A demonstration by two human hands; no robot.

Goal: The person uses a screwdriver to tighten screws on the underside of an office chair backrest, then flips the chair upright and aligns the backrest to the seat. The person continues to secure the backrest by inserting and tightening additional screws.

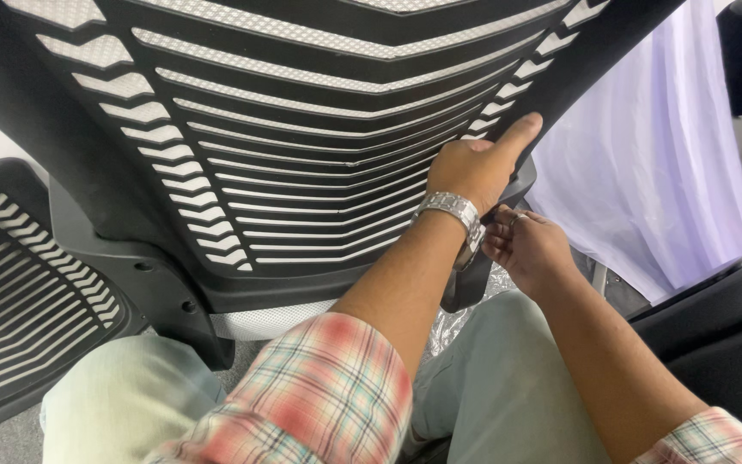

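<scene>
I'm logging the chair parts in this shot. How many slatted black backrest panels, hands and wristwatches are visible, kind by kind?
Slatted black backrest panels: 2, the large backrest that the left hand presses, and a second backrest lying at the left
Hands: 2, the left hand and the right hand
Wristwatches: 1, the metal watch on the left wrist
Total: 5

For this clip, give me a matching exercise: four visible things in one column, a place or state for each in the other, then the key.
Things:
1. left hand
2. right hand
3. wristwatch
4. white cloth

Places or states:
A. hangs to the right of the chair back
B. pressed on the edge of the black chair back, thumb pointing up
C. strapped round the left wrist
D. fingers curled at the chair back's lower right corner

Pairs: 1-B, 2-D, 3-C, 4-A
</scene>
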